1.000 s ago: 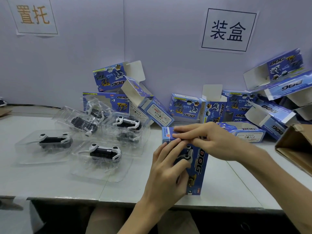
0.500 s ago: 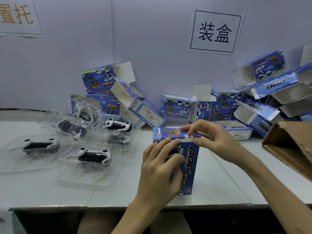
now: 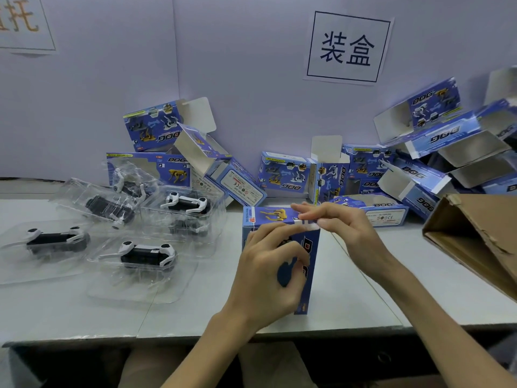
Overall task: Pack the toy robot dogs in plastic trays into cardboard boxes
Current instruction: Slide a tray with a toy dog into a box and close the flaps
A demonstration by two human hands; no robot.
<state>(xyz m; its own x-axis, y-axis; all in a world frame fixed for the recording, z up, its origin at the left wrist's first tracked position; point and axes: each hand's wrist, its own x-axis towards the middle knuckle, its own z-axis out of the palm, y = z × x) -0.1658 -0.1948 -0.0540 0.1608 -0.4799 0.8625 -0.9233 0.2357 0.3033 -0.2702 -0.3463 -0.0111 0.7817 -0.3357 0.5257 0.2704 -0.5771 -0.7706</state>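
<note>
A blue cardboard DOG box (image 3: pixel 310 278) stands upright near the table's front edge. My left hand (image 3: pixel 268 275) grips its front face, fingers curled round it. My right hand (image 3: pixel 344 231) pinches the box's top right edge, where a small clear strip shows at the fingertips. Several toy robot dogs in clear plastic trays lie to the left, the nearest one (image 3: pixel 145 256) black and white. A heap of blue boxes (image 3: pixel 285 175) with open flaps leans on the back wall.
A brown carton (image 3: pixel 475 236) with an open flap juts in at the right. The white table (image 3: pixel 363 298) ends just below my hands. Paper signs hang on the lilac wall, one (image 3: pixel 347 46) above the boxes.
My right hand slid from lying flat across the box top to pinching at its right corner. The left hand kept its grip. The head camera panned right, so everything shifted left.
</note>
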